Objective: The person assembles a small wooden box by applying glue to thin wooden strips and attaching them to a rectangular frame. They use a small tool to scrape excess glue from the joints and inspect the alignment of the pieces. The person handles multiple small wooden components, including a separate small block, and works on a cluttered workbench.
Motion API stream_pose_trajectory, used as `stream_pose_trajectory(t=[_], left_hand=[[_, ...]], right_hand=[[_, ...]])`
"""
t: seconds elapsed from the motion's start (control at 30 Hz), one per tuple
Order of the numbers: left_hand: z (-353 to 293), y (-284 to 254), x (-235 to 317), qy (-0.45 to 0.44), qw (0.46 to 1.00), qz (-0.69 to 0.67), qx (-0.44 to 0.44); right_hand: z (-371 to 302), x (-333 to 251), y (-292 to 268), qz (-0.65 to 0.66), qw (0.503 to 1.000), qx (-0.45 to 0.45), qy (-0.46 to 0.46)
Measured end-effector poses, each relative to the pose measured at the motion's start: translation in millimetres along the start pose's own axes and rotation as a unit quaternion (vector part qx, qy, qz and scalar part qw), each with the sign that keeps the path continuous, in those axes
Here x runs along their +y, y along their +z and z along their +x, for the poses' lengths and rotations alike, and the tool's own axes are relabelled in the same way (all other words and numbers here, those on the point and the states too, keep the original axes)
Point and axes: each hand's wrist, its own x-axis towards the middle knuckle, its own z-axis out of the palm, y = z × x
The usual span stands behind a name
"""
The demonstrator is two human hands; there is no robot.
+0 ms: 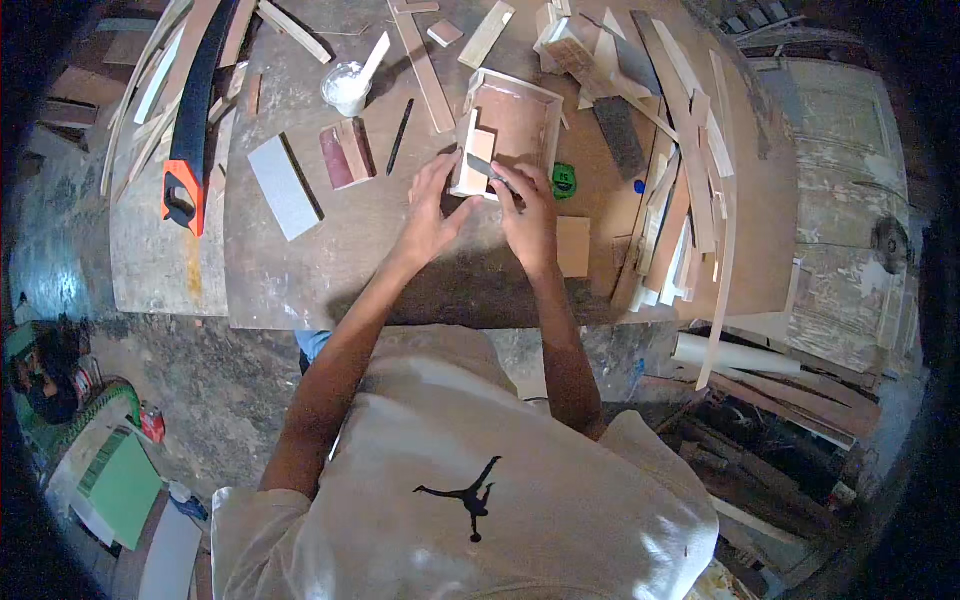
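A shallow open wooden box (552, 105) with pale walls and a brown bottom lies on the table before me. My left hand (435, 208) grips its near left corner, thumb at the front and fingers along the side. Between the thumb and fingers of my right hand (528, 205) is a thin grey flat-bladed tool (479, 167), its exact kind unclear. The blade crosses a small light wood block (485, 142) at the box's left side, beside an upright pale strip (471, 150). Whether blade and block touch I cannot tell.
A green tape measure (564, 181) sits right of the box, near a dark sanding block (620, 137). Leftward lie a black pencil (400, 136), a cup of white paste (346, 90), and an orange-handled saw (184, 197). Wood strips (686, 190) pile up at the right.
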Motion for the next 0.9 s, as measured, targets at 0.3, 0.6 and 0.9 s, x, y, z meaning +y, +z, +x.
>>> stream_pose_trajectory(t=[0.3, 0.6, 0.9], left_hand=[[-1, 2, 0, -0.001, 1.000, -0.019, 0.007], [0, 2, 3, -0.001, 1.000, -0.014, 0.006], [-2, 4, 0, 0.006, 1.000, -0.021, 0.019]], right_hand=[[-2, 8, -11, -0.072, 0.995, -0.001, -0.075], [19, 13, -4, -0.014, 1.000, -0.019, -0.004], [9, 0, -16, 0.005, 0.997, -0.064, -0.030]])
